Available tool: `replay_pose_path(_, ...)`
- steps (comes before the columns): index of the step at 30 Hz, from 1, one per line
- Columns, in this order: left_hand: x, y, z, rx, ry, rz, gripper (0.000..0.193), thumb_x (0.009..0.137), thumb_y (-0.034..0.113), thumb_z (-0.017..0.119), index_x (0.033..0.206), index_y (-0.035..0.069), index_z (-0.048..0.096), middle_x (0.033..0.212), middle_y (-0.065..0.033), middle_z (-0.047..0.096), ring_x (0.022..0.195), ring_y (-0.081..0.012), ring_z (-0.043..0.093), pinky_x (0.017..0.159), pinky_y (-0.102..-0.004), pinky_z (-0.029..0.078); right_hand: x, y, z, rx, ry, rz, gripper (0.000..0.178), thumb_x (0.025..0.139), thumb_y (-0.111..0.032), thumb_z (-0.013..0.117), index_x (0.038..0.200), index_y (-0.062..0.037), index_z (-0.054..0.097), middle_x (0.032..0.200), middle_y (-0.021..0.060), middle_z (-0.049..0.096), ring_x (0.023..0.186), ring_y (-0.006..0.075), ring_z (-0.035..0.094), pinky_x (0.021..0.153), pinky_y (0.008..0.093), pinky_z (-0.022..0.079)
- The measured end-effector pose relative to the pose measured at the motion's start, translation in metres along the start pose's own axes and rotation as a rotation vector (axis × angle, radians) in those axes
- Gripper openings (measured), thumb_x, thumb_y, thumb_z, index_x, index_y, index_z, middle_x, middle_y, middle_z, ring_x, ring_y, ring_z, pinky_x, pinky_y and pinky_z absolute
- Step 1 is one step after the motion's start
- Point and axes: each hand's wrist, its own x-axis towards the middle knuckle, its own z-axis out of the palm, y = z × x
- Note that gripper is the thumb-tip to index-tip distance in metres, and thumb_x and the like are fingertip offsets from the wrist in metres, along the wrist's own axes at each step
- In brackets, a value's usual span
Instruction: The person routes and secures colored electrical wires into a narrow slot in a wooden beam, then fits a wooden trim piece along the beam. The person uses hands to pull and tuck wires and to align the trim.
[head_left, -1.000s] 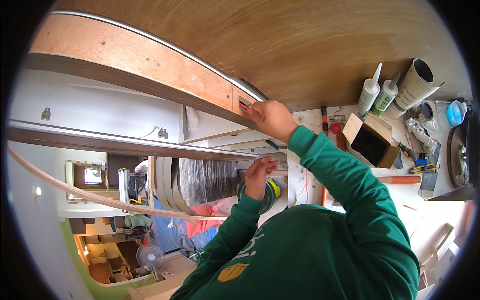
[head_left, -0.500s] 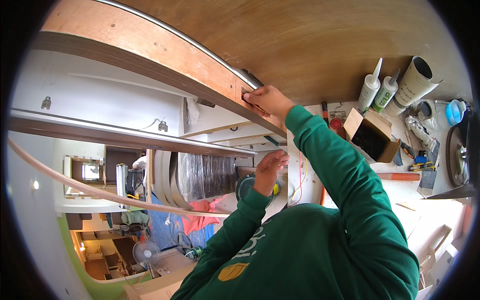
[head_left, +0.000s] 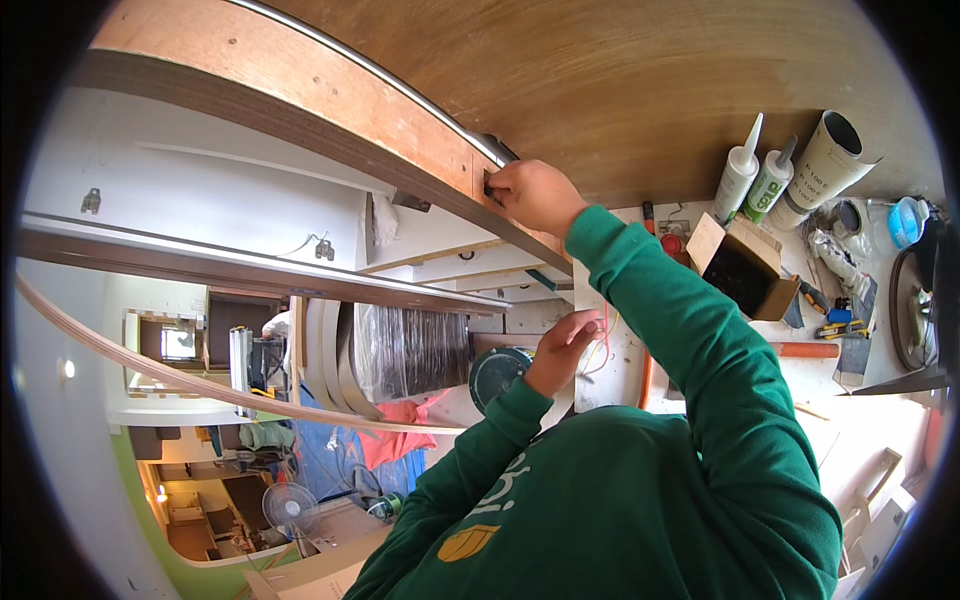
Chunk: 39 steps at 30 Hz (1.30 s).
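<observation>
My right hand (head_left: 540, 195) reaches up to the plywood-faced beam (head_left: 330, 85). Its bent fingertips are pressed together at a small dark cutout near the beam's right end; what they pinch there is hidden. Lower down, my left hand (head_left: 567, 352) has its thumb and fingers closed on thin red and yellow wires (head_left: 607, 345) that hang in front of the white surface.
White cabinet recesses (head_left: 240, 190) with metal hinges lie below the beam. To the right stand sealant tubes (head_left: 738, 175), a rolled paper tube (head_left: 828, 165), an open cardboard box (head_left: 745, 268) and pliers (head_left: 843, 330). A curved wooden strip (head_left: 200, 375) spans the left. Behind is a fan (head_left: 291, 508).
My left hand has moved right to the wires and its fingers have come together on them. The fingers of my right hand have curled in more at the cutout.
</observation>
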Motion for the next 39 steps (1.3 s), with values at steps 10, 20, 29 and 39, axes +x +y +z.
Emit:
replay_pose_path(10, 0.006, 0.012, -0.011, 0.097, 0.044, 0.100, 0.029, 0.107, 0.008, 0.056, 0.134, -0.003, 0.059, 0.124, -0.0128, 0.069, 0.116, -0.0187, 0.065, 0.105, -0.0324, 0.049, -0.035, -0.010, -0.021, 0.515, -0.266, 0.401, 0.040, 0.085, -0.012, 0.074, 0.121, 0.0050, 0.066, 0.077, 0.0118, 0.068, 0.067, 0.0191, 0.067, 0.063, 0.0363, 0.053)
replay_pose_path(20, 0.006, 0.074, -0.030, 0.646, 0.408, 0.315, 0.028, 0.104, 0.018, 0.064, 0.123, -0.002, 0.066, 0.105, -0.0136, 0.077, 0.096, -0.0180, 0.072, 0.086, -0.0315, 0.056, -0.096, -0.014, -0.033, 0.888, -0.059, 0.565, 0.024, 0.102, -0.016, 0.061, 0.109, 0.0035, 0.074, 0.070, -0.0004, 0.055, 0.061, 0.0081, 0.047, 0.055, 0.0273, 0.040)
replay_pose_path(29, 0.042, 0.118, -0.039, 1.009, 0.488, 0.546, 0.029, 0.101, 0.018, 0.067, 0.124, 0.000, 0.068, 0.104, -0.0146, 0.076, 0.092, -0.0211, 0.073, 0.085, -0.0339, 0.056, -0.068, 0.001, -0.010, 0.427, 0.070, 0.255, 0.014, 0.089, -0.012, 0.066, 0.094, -0.0037, 0.077, 0.073, 0.0160, 0.066, 0.070, 0.0290, 0.065, 0.066, 0.0415, 0.051)
replay_pose_path(39, 0.090, 0.157, -0.052, 1.669, 0.399, 0.619, 0.032, 0.096, 0.021, 0.066, 0.127, 0.014, 0.068, 0.083, -0.0152, 0.073, 0.070, -0.0387, 0.070, 0.060, -0.0482, 0.057, -0.062, 0.008, -0.037, 0.234, 0.053, -0.024, 0.012, 0.087, -0.013, 0.068, 0.094, -0.0050, 0.074, 0.079, 0.0175, 0.071, 0.070, 0.0366, 0.067, 0.063, 0.0452, 0.053)
